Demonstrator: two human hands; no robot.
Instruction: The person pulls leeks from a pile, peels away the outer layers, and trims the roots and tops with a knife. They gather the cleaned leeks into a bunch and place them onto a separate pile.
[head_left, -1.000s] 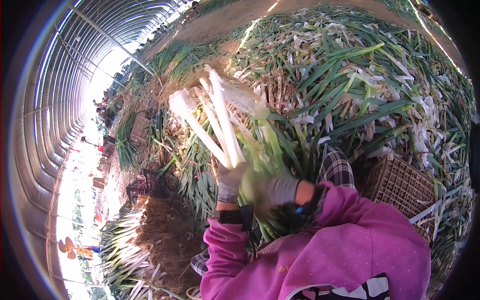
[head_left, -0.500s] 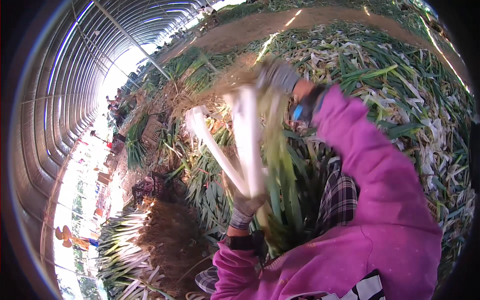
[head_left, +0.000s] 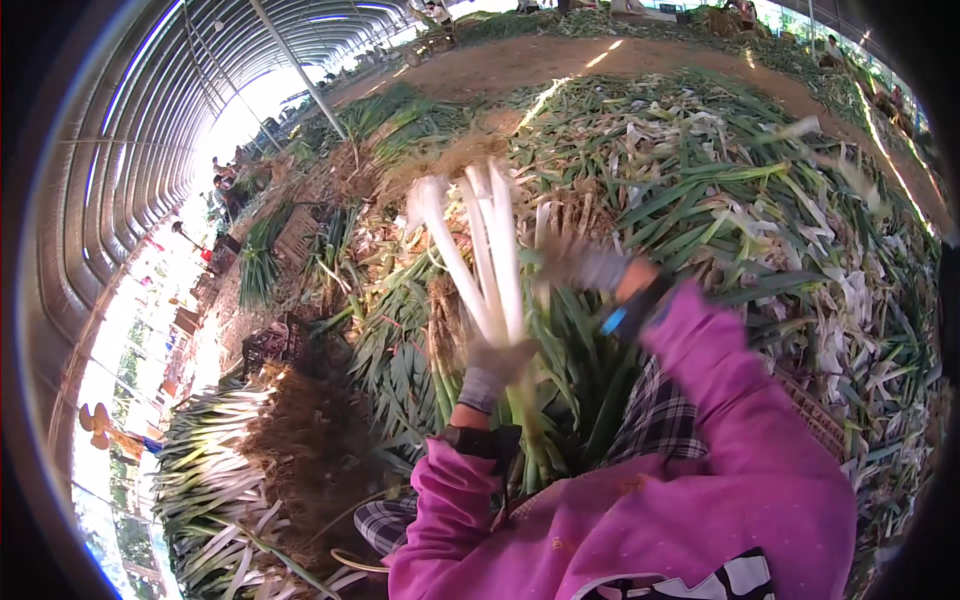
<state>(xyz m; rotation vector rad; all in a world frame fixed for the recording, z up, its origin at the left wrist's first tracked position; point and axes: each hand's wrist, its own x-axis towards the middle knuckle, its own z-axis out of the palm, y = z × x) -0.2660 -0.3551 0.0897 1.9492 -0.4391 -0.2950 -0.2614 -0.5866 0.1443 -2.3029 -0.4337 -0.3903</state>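
My left hand (head_left: 496, 366), in a grey glove, is closed around a few long green onions (head_left: 508, 250). Their thick white stems point away from me and fan apart, with brown roots (head_left: 465, 155) at the far end. The green leaves hang below the hand toward my lap. To the right of the stems is my right hand (head_left: 590, 268), also gloved; motion smears its fingers, so their pose and any hold are hidden. A blurred pale strip (head_left: 845, 178), perhaps a peeled leaf, is in the air at the upper right.
A heap of stripped leaves (head_left: 740, 220) spreads across the right. Trimmed green onions (head_left: 215, 470) lie stacked at lower left, roots toward me, near a dark crate (head_left: 275, 345). More green onions (head_left: 395, 350) lie before me. Beyond are a dirt path (head_left: 500, 65) and a metal pole (head_left: 300, 70).
My right hand has come down from the root end, and the greenish strip beside it is gone. The white stems now stand more clearly apart in my left hand. The pale airborne strip has appeared.
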